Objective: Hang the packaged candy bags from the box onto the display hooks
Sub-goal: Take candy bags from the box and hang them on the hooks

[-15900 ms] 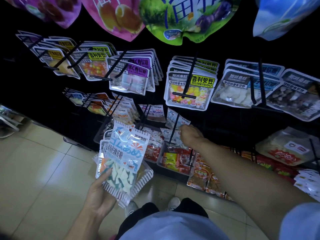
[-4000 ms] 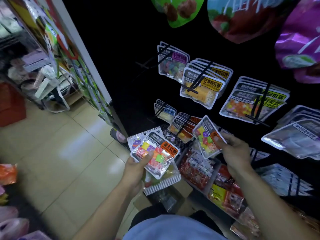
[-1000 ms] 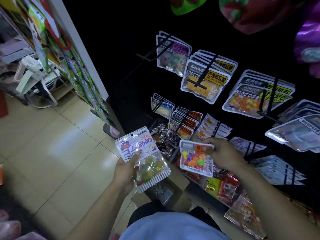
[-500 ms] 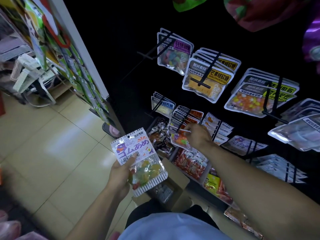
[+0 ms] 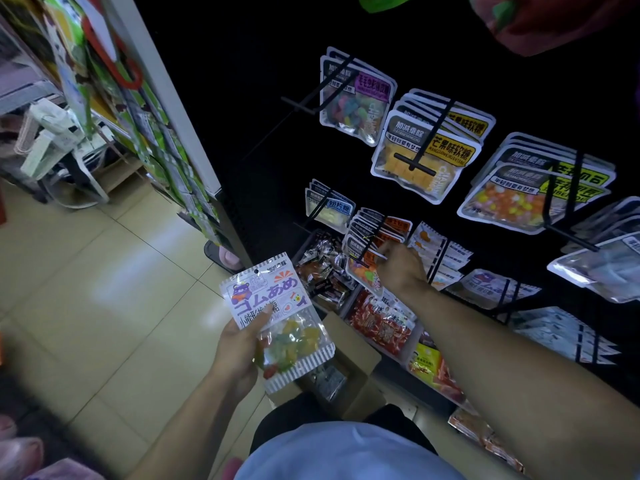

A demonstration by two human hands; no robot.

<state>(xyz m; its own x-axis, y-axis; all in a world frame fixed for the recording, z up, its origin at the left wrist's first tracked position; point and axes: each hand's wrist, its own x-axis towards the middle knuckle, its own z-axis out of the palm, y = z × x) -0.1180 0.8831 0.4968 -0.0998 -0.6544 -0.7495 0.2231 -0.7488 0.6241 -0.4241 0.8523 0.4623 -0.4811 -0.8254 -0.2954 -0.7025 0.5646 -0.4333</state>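
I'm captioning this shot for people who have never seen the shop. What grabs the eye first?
The white gummy bag with purple lettering, bright at centre, gripped by the left hand. Next, the right hand reaching to a lower hook, holding an orange-labelled candy bag at the front of its stack. Above right, the yellow-labelled mango candy bags glow against the black display wall.

A black display rack point(image 5: 263, 140) carries candy bags point(image 5: 420, 157) on hooks point(image 5: 414, 166); a cardboard box point(image 5: 356, 355) sits on the tiled floor point(image 5: 104, 306).
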